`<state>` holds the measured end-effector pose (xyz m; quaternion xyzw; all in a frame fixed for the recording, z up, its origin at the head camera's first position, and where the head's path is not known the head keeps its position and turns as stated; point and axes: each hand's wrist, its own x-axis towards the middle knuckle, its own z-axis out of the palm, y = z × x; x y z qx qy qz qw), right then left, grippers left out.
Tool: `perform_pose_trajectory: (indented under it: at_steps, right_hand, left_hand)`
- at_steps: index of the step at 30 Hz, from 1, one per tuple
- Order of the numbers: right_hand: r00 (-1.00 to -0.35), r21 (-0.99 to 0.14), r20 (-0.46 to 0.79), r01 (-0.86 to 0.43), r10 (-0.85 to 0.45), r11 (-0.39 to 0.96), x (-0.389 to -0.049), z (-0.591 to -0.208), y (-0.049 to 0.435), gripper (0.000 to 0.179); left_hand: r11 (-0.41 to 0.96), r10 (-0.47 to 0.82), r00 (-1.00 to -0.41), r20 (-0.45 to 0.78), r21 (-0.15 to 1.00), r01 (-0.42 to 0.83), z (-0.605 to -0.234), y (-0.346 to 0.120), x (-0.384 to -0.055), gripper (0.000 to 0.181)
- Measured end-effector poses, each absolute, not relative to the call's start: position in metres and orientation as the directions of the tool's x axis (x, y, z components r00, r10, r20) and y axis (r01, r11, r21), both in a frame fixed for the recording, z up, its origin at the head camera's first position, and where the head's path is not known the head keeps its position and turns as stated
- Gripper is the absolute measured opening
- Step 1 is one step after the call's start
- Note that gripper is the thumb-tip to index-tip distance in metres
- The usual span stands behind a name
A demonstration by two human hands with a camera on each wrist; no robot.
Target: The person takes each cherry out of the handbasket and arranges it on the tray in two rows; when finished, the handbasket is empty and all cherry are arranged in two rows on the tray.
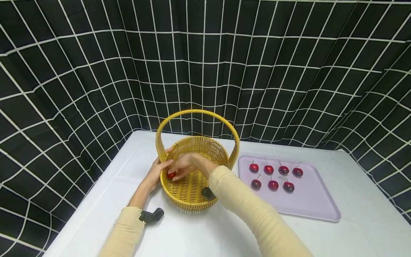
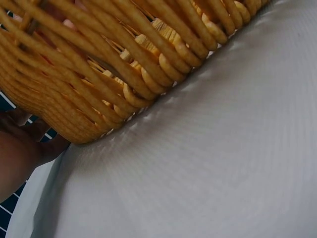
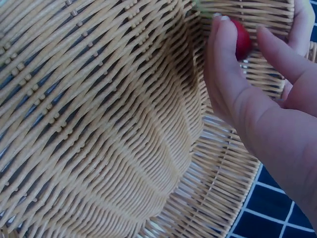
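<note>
A yellow wicker basket (image 1: 184,194) with a tall arched handle stands on the white-covered table. My left hand (image 1: 156,173) grips its left rim, thumb over the edge and fingers along the outer wall. In the left wrist view the left fingers (image 2: 37,131) lie against the woven side (image 2: 114,59). My right hand (image 1: 186,164) reaches down inside the basket, near the left wall. It pinches a red cherry (image 1: 171,175) between thumb and fingers. In the right wrist view that cherry (image 3: 242,40) shows partly behind the fingertips, close to the weave.
To the right of the basket lies a pale purple tray (image 1: 308,203) with several dark red stemmed cherries (image 1: 268,169) in two rows. The basket's handle (image 1: 197,111) arches above the right forearm. A black cloth with a white grid (image 1: 205,71) hangs behind the table.
</note>
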<state>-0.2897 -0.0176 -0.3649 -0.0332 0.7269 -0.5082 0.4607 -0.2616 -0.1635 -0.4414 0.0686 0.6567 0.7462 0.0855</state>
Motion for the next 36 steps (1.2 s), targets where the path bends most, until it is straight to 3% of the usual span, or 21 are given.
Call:
perform_pose_trajectory:
  at_steps: [12,21,26,33,36]
  right_hand:
    - [-0.598,-0.771,-0.618,0.337,-0.51,0.54,-0.288,-0.358,-0.012,0.005]
    - [-0.633,-0.813,-0.557,0.286,-0.538,0.506,-0.297,-0.347,0.017,0.023]
    - [-0.628,-0.829,-0.544,0.299,-0.556,0.473,-0.297,-0.342,0.032,0.021]
    - [-0.634,-0.849,-0.52,0.306,-0.572,0.431,-0.291,-0.334,0.049,0.038]
    - [-0.655,-0.852,-0.502,0.261,-0.565,0.454,-0.286,-0.329,0.055,0.036]
  left_hand:
    - [-0.115,0.222,-0.975,-0.017,0.992,-0.043,-0.441,-0.161,-0.262,0.058]
    - [-0.09,0.199,-0.98,-0.023,0.995,-0.042,-0.441,-0.161,-0.262,0.058]
    - [-0.082,0.199,-0.98,-0.025,0.996,-0.041,-0.442,-0.162,-0.261,0.059]
    - [-0.109,0.198,-0.98,-0.02,0.993,-0.043,-0.442,-0.163,-0.261,0.059]
    - [-0.118,0.199,-0.98,-0.012,0.992,-0.036,-0.442,-0.164,-0.262,0.059]
